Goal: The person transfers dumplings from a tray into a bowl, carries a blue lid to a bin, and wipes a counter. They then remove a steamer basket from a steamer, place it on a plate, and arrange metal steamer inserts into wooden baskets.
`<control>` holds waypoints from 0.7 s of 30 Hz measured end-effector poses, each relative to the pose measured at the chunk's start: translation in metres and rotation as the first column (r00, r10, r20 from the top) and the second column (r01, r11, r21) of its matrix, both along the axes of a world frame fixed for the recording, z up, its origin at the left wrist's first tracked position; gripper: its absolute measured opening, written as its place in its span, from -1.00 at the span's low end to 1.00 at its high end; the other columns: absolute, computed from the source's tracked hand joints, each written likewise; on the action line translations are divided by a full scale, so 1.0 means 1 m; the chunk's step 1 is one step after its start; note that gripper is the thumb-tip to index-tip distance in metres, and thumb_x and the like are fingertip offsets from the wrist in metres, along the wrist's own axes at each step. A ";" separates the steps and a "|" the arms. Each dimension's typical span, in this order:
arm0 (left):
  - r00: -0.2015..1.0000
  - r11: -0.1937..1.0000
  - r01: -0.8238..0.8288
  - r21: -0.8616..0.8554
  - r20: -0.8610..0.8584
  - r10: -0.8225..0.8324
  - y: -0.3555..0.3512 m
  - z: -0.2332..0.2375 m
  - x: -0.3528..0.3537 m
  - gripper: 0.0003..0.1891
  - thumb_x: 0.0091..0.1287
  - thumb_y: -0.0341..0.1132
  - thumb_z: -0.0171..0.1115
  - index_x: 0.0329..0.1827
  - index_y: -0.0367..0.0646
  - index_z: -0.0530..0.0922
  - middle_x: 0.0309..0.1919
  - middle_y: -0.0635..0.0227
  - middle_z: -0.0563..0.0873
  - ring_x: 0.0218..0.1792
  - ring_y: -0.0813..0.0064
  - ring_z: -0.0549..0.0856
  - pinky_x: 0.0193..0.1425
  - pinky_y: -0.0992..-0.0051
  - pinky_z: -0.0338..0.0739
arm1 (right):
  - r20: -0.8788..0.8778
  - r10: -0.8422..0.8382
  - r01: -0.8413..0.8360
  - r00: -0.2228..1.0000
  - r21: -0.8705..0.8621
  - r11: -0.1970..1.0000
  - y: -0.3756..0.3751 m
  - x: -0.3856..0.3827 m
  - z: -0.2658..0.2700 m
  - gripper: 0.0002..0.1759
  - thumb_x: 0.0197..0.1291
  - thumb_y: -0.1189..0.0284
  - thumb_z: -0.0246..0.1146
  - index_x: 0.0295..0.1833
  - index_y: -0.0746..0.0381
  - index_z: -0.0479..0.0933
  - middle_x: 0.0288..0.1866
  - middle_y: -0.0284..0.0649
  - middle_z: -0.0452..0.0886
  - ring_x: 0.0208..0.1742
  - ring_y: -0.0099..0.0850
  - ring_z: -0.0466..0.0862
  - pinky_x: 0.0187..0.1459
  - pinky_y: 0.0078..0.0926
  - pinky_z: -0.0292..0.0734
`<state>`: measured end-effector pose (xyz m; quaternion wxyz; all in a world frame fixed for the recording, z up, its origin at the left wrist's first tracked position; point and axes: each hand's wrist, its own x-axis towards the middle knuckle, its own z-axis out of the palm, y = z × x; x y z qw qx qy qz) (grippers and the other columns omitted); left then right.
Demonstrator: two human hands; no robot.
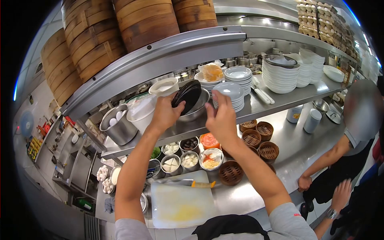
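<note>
My left hand (167, 113) holds a small stack of black round dishes (187, 97), tilted on edge over a steel bowl (197, 113) on the raised steel shelf. My right hand (221, 115) is raised just right of that bowl, its fingers apart and nothing in them. Right behind it stands a stack of white plates (231, 91). Left of my left hand are a white tub (141, 113) and a steel pot (120, 126) with eggs inside.
Below the shelf lie a cutting board (182, 208) with a yellow-handled knife (203, 184), tins of ingredients (171, 164) and small bamboo steamers (231, 173). Large steamers (146, 24) stand overhead. Two other people are at the right, one with a bare forearm (326, 160) near the counter.
</note>
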<state>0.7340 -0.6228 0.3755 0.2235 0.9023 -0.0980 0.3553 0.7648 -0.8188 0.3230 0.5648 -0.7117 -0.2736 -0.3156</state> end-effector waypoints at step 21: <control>0.814 0.903 0.209 0.376 0.445 -0.373 -0.036 0.009 -0.123 -0.49 0.12 -0.59 0.38 0.21 -0.18 0.61 0.02 -0.11 0.73 0.08 -0.01 0.75 0.20 0.22 0.64 | 0.602 0.291 -0.306 0.743 -0.080 0.949 -0.011 -0.014 0.066 -0.57 -0.11 0.86 0.27 -0.10 0.25 0.55 -0.12 -0.21 0.66 -0.04 -0.27 0.70 0.01 -0.35 0.62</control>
